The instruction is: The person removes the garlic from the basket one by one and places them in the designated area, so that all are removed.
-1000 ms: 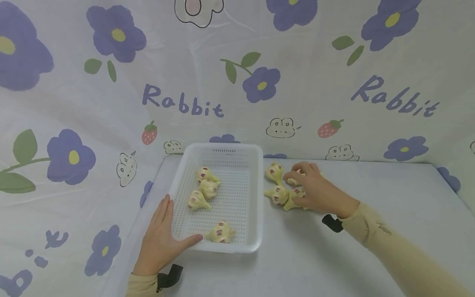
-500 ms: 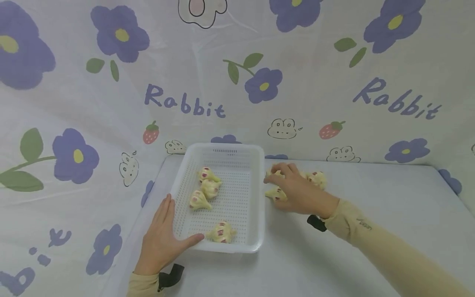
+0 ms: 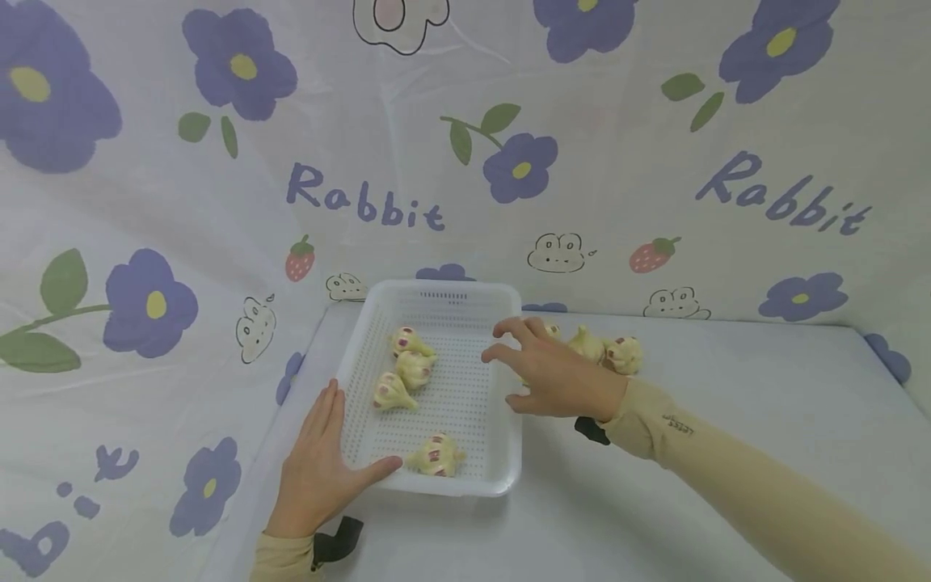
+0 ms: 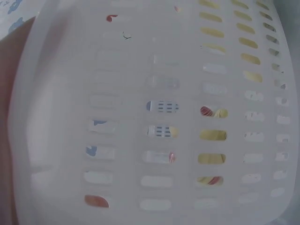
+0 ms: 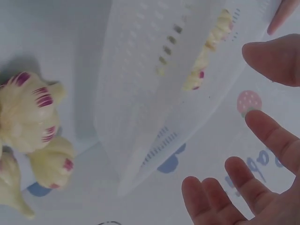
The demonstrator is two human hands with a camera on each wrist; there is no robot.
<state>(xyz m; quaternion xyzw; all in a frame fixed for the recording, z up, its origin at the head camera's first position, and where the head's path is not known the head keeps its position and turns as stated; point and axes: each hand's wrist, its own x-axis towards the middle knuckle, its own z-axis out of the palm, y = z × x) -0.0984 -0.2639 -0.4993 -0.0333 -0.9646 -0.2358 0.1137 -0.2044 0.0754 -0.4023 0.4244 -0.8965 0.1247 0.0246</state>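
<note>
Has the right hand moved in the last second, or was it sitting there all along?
Yes. The right hand has moved left, off the garlic bulbs on the table, and now hovers open over the right rim of the white basket.

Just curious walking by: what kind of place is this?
Probably a staged tabletop set, not a kitchen: a cartoon "Rabbit" flower cloth covers wall and table, with only a white perforated basket and garlic bulbs on it.
</note>
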